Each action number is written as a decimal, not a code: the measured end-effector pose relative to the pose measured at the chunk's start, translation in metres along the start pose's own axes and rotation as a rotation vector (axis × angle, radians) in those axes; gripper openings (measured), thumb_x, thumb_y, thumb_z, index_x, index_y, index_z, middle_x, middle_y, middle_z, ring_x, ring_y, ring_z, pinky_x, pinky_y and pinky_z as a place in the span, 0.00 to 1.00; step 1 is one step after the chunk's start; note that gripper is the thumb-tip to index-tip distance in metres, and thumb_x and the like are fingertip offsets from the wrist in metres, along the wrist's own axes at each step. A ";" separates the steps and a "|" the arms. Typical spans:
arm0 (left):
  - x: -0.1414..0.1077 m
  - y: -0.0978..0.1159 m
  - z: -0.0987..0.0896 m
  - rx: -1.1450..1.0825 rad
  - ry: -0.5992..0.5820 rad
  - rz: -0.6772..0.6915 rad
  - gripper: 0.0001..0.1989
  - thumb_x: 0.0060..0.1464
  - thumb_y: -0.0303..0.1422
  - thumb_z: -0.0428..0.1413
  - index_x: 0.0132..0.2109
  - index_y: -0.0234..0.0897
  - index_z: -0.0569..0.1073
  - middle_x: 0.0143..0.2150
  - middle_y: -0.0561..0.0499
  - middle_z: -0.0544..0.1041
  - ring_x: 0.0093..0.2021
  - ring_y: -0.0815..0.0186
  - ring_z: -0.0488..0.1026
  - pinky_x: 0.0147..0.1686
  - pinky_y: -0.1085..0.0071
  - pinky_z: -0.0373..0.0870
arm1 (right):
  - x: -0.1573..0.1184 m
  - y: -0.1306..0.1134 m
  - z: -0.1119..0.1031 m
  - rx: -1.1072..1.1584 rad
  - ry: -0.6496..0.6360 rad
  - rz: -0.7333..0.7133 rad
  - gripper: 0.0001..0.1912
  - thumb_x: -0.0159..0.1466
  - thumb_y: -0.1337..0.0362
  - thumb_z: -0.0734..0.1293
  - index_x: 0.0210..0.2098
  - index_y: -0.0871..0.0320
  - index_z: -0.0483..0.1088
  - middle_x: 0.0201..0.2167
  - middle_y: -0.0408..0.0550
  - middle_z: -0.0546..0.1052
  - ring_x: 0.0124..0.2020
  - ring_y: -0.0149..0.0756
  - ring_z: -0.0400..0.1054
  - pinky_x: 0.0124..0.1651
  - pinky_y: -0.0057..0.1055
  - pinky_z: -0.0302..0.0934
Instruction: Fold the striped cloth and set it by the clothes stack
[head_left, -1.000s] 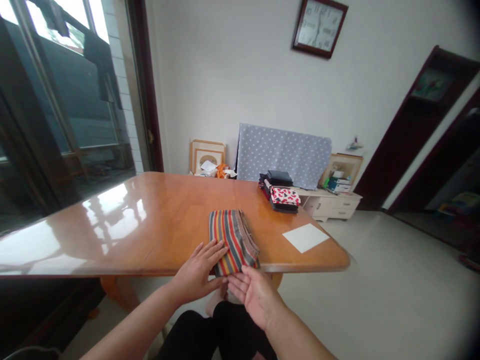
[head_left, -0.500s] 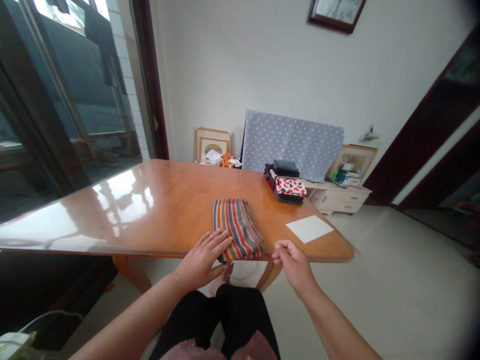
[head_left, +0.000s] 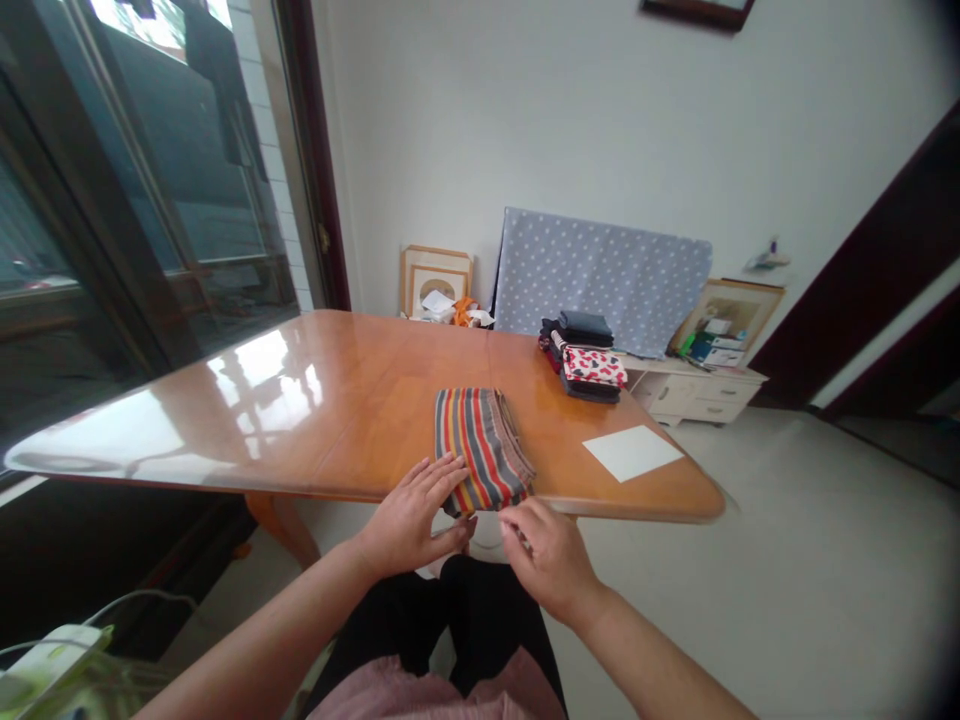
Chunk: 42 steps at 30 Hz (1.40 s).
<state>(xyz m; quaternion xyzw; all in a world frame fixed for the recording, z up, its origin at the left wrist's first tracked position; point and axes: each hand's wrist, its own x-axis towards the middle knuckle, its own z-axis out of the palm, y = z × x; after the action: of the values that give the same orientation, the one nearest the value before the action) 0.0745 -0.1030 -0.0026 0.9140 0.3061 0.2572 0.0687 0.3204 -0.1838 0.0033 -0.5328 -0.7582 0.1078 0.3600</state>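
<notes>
Folded striped shorts point(head_left: 480, 440), in grey, red, orange and yellow with a gathered waistband along the right side, lie at the table's near edge. My left hand point(head_left: 416, 510) rests on their lower left part, fingers stretched out and palm down. At the lower right corner of the shorts is my right hand point(head_left: 544, 550), its fingers curled in a pinch at the fabric's edge. The fingertips partly hide what is between them.
The wooden table point(head_left: 375, 400) carries a stack of folded clothes point(head_left: 589, 365) at its far right and a white sheet point(head_left: 632, 452) near its right end. Behind stands a cabinet point(head_left: 701, 395) beside a grey star-patterned cloth point(head_left: 600, 280). A glass door is at left.
My right hand has moved left, from beside the shorts to their lower right corner. The left hand stays on the fabric. The camera view has shifted slightly.
</notes>
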 end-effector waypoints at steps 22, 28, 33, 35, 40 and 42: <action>0.033 -0.017 -0.018 -0.340 -0.132 -0.245 0.21 0.67 0.40 0.45 0.52 0.44 0.81 0.57 0.53 0.80 0.57 0.59 0.76 0.60 0.65 0.70 | 0.017 -0.032 0.057 -0.025 -0.063 0.108 0.19 0.67 0.54 0.66 0.55 0.48 0.74 0.41 0.50 0.81 0.39 0.45 0.74 0.44 0.35 0.62; 0.032 -0.016 -0.029 -0.287 -0.226 -0.177 0.23 0.65 0.35 0.45 0.61 0.45 0.75 0.62 0.52 0.76 0.61 0.59 0.73 0.64 0.61 0.65 | 0.024 -0.033 0.064 0.066 -0.004 0.198 0.13 0.69 0.53 0.63 0.44 0.47 0.78 0.35 0.47 0.82 0.36 0.41 0.74 0.42 0.32 0.60; 0.024 -0.019 -0.023 -0.147 -0.279 -0.062 0.37 0.50 0.31 0.56 0.69 0.46 0.65 0.65 0.49 0.72 0.64 0.54 0.69 0.69 0.51 0.54 | 0.032 -0.030 0.067 0.295 0.022 0.289 0.15 0.70 0.54 0.61 0.44 0.48 0.79 0.38 0.44 0.83 0.41 0.41 0.76 0.44 0.31 0.63; 0.022 -0.018 -0.017 -0.109 -0.238 -0.062 0.37 0.49 0.28 0.56 0.68 0.47 0.66 0.65 0.49 0.73 0.64 0.54 0.69 0.69 0.50 0.55 | 0.033 -0.029 0.068 0.381 0.012 0.288 0.16 0.71 0.54 0.60 0.45 0.49 0.79 0.38 0.44 0.83 0.41 0.41 0.76 0.45 0.32 0.65; 0.014 -0.014 -0.004 -0.087 -0.153 -0.097 0.26 0.60 0.31 0.52 0.65 0.48 0.69 0.67 0.48 0.71 0.69 0.55 0.63 0.68 0.47 0.53 | 0.018 -0.026 0.055 0.250 0.008 0.190 0.16 0.69 0.56 0.63 0.52 0.47 0.77 0.41 0.47 0.82 0.41 0.43 0.75 0.48 0.37 0.65; 0.011 -0.014 -0.003 -0.099 -0.148 -0.093 0.25 0.63 0.34 0.52 0.66 0.49 0.68 0.69 0.48 0.68 0.70 0.56 0.61 0.69 0.46 0.51 | 0.011 -0.020 0.045 0.095 0.056 0.112 0.18 0.68 0.55 0.65 0.55 0.47 0.76 0.45 0.51 0.80 0.46 0.48 0.74 0.55 0.43 0.64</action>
<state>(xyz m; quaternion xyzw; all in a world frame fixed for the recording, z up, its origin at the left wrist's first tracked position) 0.0733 -0.0848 0.0006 0.9108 0.3291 0.2005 0.1482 0.2744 -0.1727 -0.0131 -0.5596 -0.7107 0.1488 0.3995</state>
